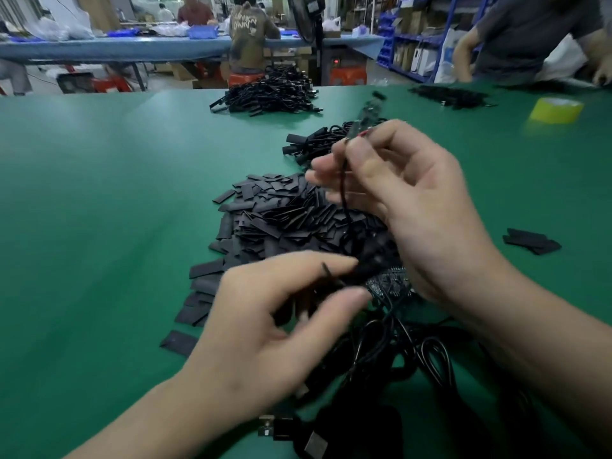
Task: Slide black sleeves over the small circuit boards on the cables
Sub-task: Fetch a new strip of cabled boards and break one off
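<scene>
My R grip [420,207] pinches cable [344,193], board [366,114] sticking up. L grip [265,326] over sleeve pile [281,220] on desk [99,193], blurred, can't tell if holding.

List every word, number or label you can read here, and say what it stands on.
"OWN": on the back of the brown jacket of a person at the far table; the line above it is blurred.
Markings on the circuit boards: too blurred to read.
Labels on the boxes on the blue shelves: too small to read.

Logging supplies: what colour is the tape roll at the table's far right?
Yellow. The tape roll shows best in the head view, though slightly blurred.
</scene>
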Available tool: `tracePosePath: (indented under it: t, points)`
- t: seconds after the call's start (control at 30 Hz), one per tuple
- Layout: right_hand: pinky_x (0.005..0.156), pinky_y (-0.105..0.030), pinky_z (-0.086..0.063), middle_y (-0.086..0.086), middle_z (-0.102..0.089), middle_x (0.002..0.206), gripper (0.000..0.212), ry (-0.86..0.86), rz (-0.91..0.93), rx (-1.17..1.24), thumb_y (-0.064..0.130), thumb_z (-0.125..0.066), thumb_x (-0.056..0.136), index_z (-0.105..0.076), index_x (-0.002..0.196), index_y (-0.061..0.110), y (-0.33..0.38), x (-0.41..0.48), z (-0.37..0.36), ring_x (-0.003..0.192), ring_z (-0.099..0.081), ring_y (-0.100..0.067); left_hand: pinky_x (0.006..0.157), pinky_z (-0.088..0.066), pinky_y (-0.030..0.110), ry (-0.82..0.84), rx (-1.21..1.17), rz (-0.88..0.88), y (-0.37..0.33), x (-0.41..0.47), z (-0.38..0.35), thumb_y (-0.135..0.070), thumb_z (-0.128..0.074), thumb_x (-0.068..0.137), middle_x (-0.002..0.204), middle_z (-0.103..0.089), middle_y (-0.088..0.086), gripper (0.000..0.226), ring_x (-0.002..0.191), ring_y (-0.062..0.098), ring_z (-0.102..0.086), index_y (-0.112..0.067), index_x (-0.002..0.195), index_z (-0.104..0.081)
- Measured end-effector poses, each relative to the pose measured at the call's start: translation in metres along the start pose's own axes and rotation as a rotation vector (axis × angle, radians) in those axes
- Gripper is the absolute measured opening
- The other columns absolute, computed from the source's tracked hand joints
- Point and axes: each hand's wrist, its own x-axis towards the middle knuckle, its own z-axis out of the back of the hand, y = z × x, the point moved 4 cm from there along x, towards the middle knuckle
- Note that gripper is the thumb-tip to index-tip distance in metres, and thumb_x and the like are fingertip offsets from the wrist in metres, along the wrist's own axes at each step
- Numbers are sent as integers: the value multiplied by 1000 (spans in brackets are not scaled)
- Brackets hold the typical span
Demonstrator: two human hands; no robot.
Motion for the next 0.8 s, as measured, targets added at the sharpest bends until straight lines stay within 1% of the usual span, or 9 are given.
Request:
tracePosePath:
  t: [0.13,0.2,0.27,0.3,0.4,0.53,0.6,0.67,0.8]
  points:
    - [66,-19,-50,-14,-75,94,11,96,43,-254,21,-67,98,-73,90,16,12,11,-9,75,-65,-6,54,-44,37,-148,-135,107,8,2,9,-39,-59,94,71,-65,2,18,61,26,-57,-26,95,-72]
    - [65,-30,-59,-20,-74,89,13,124,-8,-221,18,-67,98,-72,92,7,13,15,-14,70,-67,-12,56,-47,31,-162,-154,105,7,2,10,-38,-59,95,76,-68,-2,19,65,21,-60,-27,101,-73]
    - [78,-48,-62,-22,-74,83,16,132,-64,-177,15,-66,98,-71,95,1,12,16,-18,72,-71,-25,62,-47,22,-147,-163,95,3,3,9,-36,-57,97,82,-69,-11,18,70,9,-62,-29,106,-72]
    - [79,-50,-62,-21,-74,81,16,130,-84,-151,14,-65,99,-69,97,-2,13,16,-19,72,-73,-27,65,-47,19,-135,-125,74,2,3,9,-35,-57,98,85,-68,-16,18,73,4,-62,-29,107,-71]
    - [66,-32,-63,-11,-74,74,16,102,-95,-83,11,-62,100,-68,98,-4,16,16,-18,67,-74,-21,77,-44,9,-47,156,-89,-3,2,5,-35,-60,97,96,-64,-26,20,87,-12,-59,-24,110,-70]
    - [70,-28,-59,-4,-74,86,14,-74,0,46,19,-57,102,-67,99,9,37,28,7,77,-72,-16,61,-48,22,171,332,-243,-4,-2,-5,-47,-62,96,82,-65,-13,32,68,3,-57,-19,100,-76]
    - [73,-26,-58,2,-73,90,19,-119,53,74,23,-45,106,-59,104,11,51,39,24,84,-72,-13,60,-49,28,179,272,-208,-2,0,0,-56,-51,98,80,-65,-11,46,68,5,-59,-19,93,-77]
    - [69,-16,-52,11,-69,81,29,-104,51,3,22,-32,110,-57,98,14,59,49,37,77,-66,-5,64,-51,32,96,171,-98,5,8,15,-55,-41,101,79,-67,-9,55,73,8,-65,-17,84,-77]
    - [46,-12,-35,16,-47,52,30,-55,-50,-323,28,-37,106,-49,78,26,66,54,59,45,-38,3,68,-48,37,9,472,123,41,20,39,-53,-49,97,73,-55,-10,39,74,9,-56,-25,70,-56]
